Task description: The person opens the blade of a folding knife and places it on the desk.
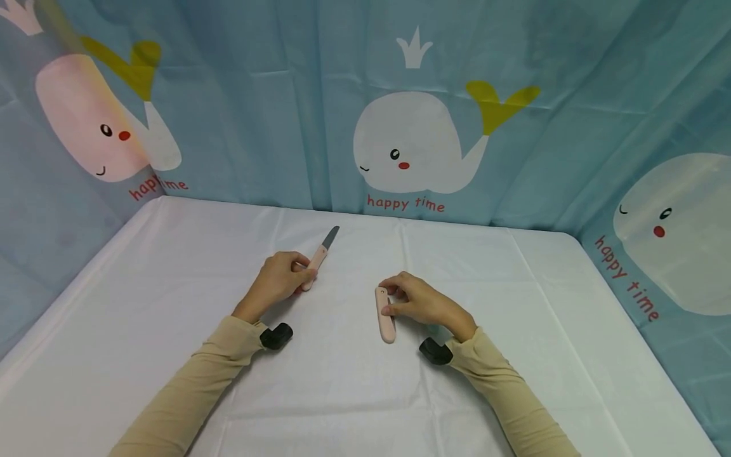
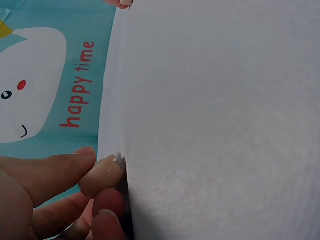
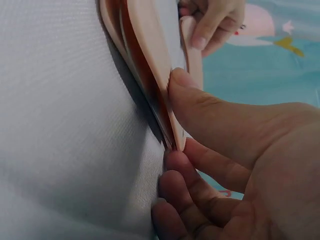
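Two knives (image 1: 322,255) (image 1: 385,325) are held; curtain (image 1: 308,127) reads "happy time."

One pink knife (image 1: 321,255) is unfolded, another knife (image 1: 386,325) folded.

We read "happy time" in red lowercase lettering (image 1: 405,204) on the light-blue fabric curtain (image 1: 274,139), beneath the rounded white printed whale (image 1: 408,136). We found the same words slanting under the pinkish printed whale (image 1: 80,114) at left, some letters lost in a fold, and under the pale printed whale (image 1: 679,260) at right. The left wrist view repeated them.
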Demonstrator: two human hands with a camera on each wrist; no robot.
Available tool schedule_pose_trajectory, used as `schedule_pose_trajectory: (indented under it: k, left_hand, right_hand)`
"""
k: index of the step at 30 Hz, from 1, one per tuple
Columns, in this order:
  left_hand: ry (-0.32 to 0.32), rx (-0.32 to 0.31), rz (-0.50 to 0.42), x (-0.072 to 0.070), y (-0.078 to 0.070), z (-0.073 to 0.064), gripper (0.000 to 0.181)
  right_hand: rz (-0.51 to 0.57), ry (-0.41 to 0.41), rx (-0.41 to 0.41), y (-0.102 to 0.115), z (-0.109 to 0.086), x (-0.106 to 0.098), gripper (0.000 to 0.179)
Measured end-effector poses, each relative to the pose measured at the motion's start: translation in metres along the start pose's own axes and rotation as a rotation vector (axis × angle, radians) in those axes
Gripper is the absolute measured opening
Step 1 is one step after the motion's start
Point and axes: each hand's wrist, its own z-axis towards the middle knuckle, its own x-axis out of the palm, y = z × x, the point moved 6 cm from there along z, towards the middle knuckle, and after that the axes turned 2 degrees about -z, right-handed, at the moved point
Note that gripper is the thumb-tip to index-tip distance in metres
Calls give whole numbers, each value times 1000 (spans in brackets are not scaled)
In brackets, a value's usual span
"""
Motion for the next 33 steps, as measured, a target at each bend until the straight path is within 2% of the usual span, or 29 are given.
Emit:
schedule_pose_trajectory:
  k: [13, 22, 28, 33]
  left_hand:
    - [-59, 37, 55, -3, -3, -1, 35]
    - [-65, 62, 68, -7, -10, -6, 35]
    - [-59, 77, 49, -5, -18, -10, 34]
    - [-48, 113, 38, 0, -25, -12, 33]
  right_hand:
    - [172, -26, 29, -1, -1, -5, 41]
    - [315, -31, 37, -1, -1, -6, 36]
    - [341, -64, 5, 0, -1, -10, 29]
    - [373, -74, -15, 4, -3, -14, 28]
